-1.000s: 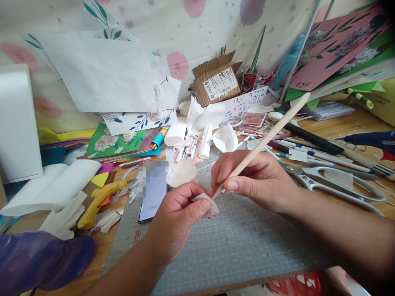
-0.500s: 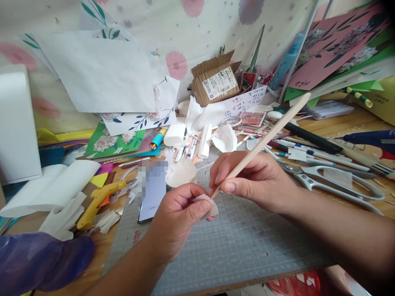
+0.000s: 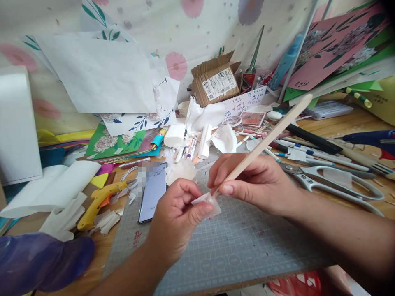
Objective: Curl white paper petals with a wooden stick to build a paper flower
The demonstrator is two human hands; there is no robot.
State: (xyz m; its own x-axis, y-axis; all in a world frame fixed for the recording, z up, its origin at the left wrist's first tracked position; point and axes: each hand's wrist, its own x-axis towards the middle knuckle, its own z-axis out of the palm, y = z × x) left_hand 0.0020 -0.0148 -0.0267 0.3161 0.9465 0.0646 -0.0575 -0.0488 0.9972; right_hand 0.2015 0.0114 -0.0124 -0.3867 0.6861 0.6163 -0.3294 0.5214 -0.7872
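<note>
Between thumb and fingers, my left hand (image 3: 177, 218) pinches a small piece of thin white paper (image 3: 214, 207). My right hand (image 3: 254, 181) grips a long, pale wooden stick (image 3: 271, 135) like a pen, its upper end slanting up to the right. The stick's lower tip meets the paper at my left fingertips; the exact contact is partly hidden by the fingers. Both hands are held above a grey cutting mat (image 3: 234, 250) with a printed grid.
A phone (image 3: 152, 193) lies on the mat left of my hands. Further left is a yellow glue gun (image 3: 98, 201). White-handled scissors (image 3: 333, 181) lie to the right, near pens and a blue glue gun (image 3: 370, 139). Behind stands a cardboard box (image 3: 214, 78).
The paper in my left fingers has turned and now shows a more folded, angular shape. My left thumb has shifted slightly, and the stick has moved a little. The phone's screen content differs.
</note>
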